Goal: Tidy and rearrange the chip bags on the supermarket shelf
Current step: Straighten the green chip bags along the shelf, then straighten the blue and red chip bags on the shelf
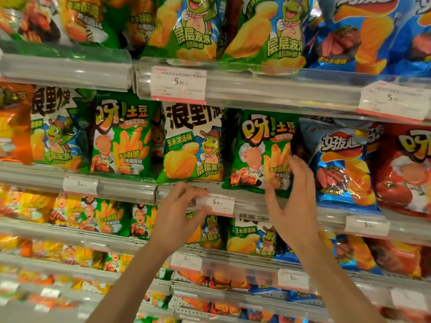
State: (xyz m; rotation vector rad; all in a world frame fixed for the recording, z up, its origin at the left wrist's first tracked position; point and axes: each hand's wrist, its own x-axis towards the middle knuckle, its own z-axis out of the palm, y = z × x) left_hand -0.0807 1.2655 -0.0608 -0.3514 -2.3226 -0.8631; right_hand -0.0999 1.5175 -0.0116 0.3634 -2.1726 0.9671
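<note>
- Your right hand (294, 201) is reaching up at about 3 o'clock of centre, fingers spread and fairly straight, fingertips lying against the right edge of the green fries bag (258, 152), thumb pointing toward its lower right corner.
- No pinch showing there; the hand is touching the bag, not wrapping it.
- That green fries bag is standing a bit tilted on the middle shelf (251, 201), its lower edge overhanging the shelf lip.
- Your left hand (180, 210) is sitting at 6 o'clock of centre, fingers loosely curled, fingertips at the left end of the white price tag (215, 205) on the shelf rail; cannot tell whether it is actually pinching the tag.
- The white-and-green turtle bag (191, 145) is standing just at 9 o'clock of the fries bag, right above your left hand.
- The blue steak bag (342, 164) is leaning at 3 o'clock of your right hand, and the red tomato bag (405, 169) is sitting just beyond it.
- More green turtle bags (263, 31) are crowding the shelf at 12 o'clock.
</note>
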